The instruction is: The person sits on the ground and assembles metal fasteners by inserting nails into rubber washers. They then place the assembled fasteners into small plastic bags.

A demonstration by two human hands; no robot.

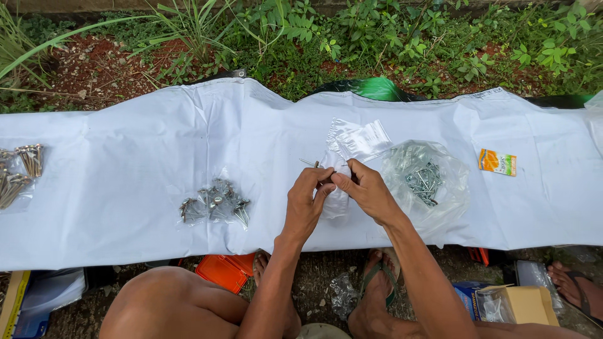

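Bottom of frame: our knees and sandalled feet, partly cut off. Centre: left hand (306, 199) and right hand (367, 188), fingers clamped together on a small clear bag (336, 199), contents hidden. Beyond: white sheet (125, 157), bagged nails (426, 179), weeds.
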